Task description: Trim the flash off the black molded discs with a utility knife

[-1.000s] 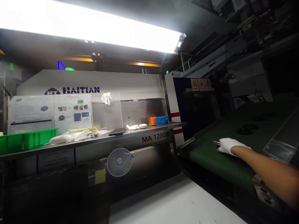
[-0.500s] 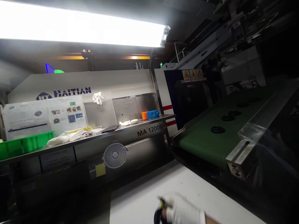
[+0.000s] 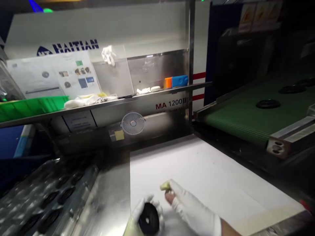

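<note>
The left gloved hand cups the black moulded disc, which looks stiff and light, best held by its rim; the right gloved hand pinches a small pale-yellow scrap.

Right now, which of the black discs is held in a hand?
The disc in the gloved left hand; the other discs lie on the green conveyor belt.

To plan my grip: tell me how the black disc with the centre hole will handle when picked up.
The black disc looks stiff, as it keeps a clean round shape in the gloved left hand. Being round, it would probably roll if stood on edge on the white surface. Whether it's slippery is hard to judge through the blur.
</note>
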### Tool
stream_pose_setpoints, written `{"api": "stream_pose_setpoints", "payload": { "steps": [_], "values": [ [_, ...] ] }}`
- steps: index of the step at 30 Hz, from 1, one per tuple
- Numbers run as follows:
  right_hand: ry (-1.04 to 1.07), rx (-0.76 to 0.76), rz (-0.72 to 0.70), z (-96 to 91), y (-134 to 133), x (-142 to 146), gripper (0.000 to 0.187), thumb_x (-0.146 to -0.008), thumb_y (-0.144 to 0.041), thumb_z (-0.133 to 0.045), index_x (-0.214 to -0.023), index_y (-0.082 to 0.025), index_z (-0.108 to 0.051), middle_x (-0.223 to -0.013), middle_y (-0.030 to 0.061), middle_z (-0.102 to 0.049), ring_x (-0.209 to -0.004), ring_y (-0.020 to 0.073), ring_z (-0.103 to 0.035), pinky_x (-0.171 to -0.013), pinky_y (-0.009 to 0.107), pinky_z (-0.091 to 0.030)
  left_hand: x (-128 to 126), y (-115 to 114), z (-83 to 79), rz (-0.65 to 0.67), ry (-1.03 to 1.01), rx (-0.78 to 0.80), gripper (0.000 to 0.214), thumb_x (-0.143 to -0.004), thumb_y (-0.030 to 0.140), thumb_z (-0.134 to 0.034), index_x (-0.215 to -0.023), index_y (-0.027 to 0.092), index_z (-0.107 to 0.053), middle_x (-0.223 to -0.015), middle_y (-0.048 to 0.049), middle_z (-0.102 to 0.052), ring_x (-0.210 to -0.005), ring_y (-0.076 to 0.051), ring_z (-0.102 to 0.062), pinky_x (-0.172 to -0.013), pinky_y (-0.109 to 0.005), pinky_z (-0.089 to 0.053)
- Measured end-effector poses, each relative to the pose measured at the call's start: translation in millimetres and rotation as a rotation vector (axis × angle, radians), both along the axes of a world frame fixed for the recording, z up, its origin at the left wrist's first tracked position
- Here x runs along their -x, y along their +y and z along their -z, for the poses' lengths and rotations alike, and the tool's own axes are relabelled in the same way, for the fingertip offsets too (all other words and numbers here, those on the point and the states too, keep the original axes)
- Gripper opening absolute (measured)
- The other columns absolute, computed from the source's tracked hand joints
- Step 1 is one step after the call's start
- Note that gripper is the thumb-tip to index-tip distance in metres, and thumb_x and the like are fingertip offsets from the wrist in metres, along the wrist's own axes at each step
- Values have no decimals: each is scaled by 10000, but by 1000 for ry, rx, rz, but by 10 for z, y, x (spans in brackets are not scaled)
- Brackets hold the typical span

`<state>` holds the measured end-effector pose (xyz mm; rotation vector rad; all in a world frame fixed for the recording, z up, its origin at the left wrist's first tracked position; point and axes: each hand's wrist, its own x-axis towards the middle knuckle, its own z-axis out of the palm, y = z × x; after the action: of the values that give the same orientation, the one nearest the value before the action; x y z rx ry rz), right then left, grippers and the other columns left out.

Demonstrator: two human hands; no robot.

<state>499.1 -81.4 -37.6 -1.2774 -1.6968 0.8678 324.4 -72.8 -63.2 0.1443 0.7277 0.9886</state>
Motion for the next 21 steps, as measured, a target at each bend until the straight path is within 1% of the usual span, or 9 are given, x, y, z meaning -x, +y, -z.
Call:
{"api": "stream_pose_setpoints", "payload": {
  "steps": [2, 4, 6, 8, 11, 13, 15, 18, 21],
  "values": [
    [11, 28, 40, 23, -34, -90, 269, -894, -377, -343, -845, -191, -530, -771, 18, -570, -693, 153, -537, -627, 253, -418, 39, 135, 7, -107, -49, 0, 101, -753, 182, -577, -853, 183, -591, -874, -44, -597, -856, -169, -578, -731, -320, -487],
    [7, 65, 25, 78, -57, -104, 261, -873, -358, -371, -772, -182, -535, -717, 13, -552, -659, 156, -521, -607, 255, -408, 81, 233, -1, -193, -99, -44, 108, -703, 95, -561, -778, 167, -592, -821, -45, -589, -810, -166, -585, -711, -315, -484],
    [-24, 73, -19, 129, -80, -29, 248, -868, -337, -380, -757, -186, -543, -715, 10, -558, -665, 159, -523, -617, 256, -404, 107, 283, -21, -244, -128, -104, 148, -672, 59, -541, -773, 152, -594, -809, -49, -583, -767, -166, -581, -685, -321, -486],
    [-104, 26, -19, 153, -103, 101, 264, -889, -337, -345, -795, -199, -549, -747, 13, -575, -688, 164, -531, -640, 261, -397, 102, 296, -41, -257, -128, -149, 137, -678, 64, -549, -778, 145, -597, -782, -42, -575, -721, -150, -569, -659, -301, -484],
    [-277, -33, 28, 139, -112, 290, 281, -916, -352, -310, -822, -215, -536, -754, 13, -589, -678, 165, -538, -625, 254, -376, 44, 283, -54, -237, -106, -192, 32, -726, 177, -595, -737, 147, -594, -698, -20, -549, -637, -126, -539, -589, -262, -468],
    [-373, -34, 47, 124, -98, 368, 277, -921, -348, -315, -786, -215, -517, -717, 4, -584, -639, 157, -534, -587, 240, -354, -7, 266, -58, -232, -104, -234, 104, -739, 243, -603, -699, 148, -588, -651, -10, -526, -600, -121, -519, -568, -258, -458],
    [-428, -35, 55, 122, -78, 404, 256, -920, -332, -335, -769, -214, -506, -706, -3, -586, -625, 150, -534, -569, 231, -337, -51, 246, -67, -234, -110, -281, 98, -733, 230, -605, -691, 142, -590, -642, -10, -519, -604, -122, -515, -590, -264, -458],
    [-451, -48, 55, 142, -66, 418, 231, -920, -307, -353, -782, -216, -515, -738, -4, -606, -662, 150, -551, -582, 226, -329, -93, 217, -96, -237, -102, -311, 51, -712, 181, -611, -704, 134, -595, -656, -11, -519, -631, -125, -519, -623, -272, -457],
    [-467, -51, 83, 167, -82, 433, 233, -926, -307, -345, -811, -220, -529, -761, -4, -622, -685, 156, -563, -582, 230, -318, -122, 199, -122, -257, -79, -345, 58, -718, 194, -602, -720, 137, -594, -663, -8, -512, -631, -125, -513, -616, -271, -450]
  ]
}}
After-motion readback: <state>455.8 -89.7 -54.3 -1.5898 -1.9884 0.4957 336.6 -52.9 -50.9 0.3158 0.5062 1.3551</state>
